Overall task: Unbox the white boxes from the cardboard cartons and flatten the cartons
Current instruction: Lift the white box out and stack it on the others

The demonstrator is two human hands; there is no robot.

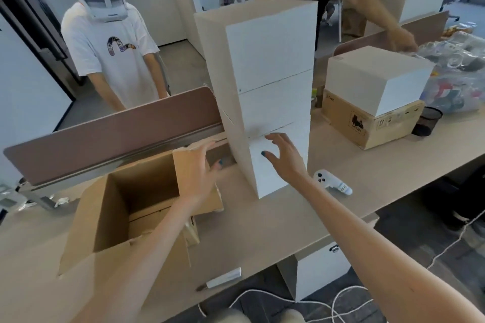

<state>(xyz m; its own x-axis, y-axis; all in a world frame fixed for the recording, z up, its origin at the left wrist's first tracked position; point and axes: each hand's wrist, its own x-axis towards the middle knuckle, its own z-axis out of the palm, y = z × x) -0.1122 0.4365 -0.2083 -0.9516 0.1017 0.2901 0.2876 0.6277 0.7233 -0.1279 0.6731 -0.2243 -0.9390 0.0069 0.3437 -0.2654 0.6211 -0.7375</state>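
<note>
table point(262, 231): long, pale; carries all entries below

stack of white boxes point(270, 73): landmark for this list; three high, mid-table, seams a little out of line; risk: tall and narrow, so a shove low down from either hand would likely tip it away or slide one box off another

open carton point(118, 217): just left of the stack, flaps up; nothing seen inside but its own bottom flaps; judged emptied and due for flattening; risk: folding it this close could clip the stack

second carton point(367, 128): well right of the stack; top covered, contents hidden; single white box point(375, 78) resting on it

plastic bag point(456, 81): farther right of the stack; clear, full of mixed items too jumbled to name

left hand point(200, 165): left of the stack's base, over the open carton's right flap; fingers straight, grasping nothing; contact with the flap cannot be told

right hand point(283, 155): before the stack's lowest box; fingers spread and loose, holding nothing; touch uncertain

mesh cup point(426, 122): right of the stack, beside the second carton; contents not visible

controller point(330, 183): just right of the stack's base, lying flat

cutter point(223, 279): nearer than the stack, at the table's edge; risk: a forearm or swung flap could knock it to the floor
</note>
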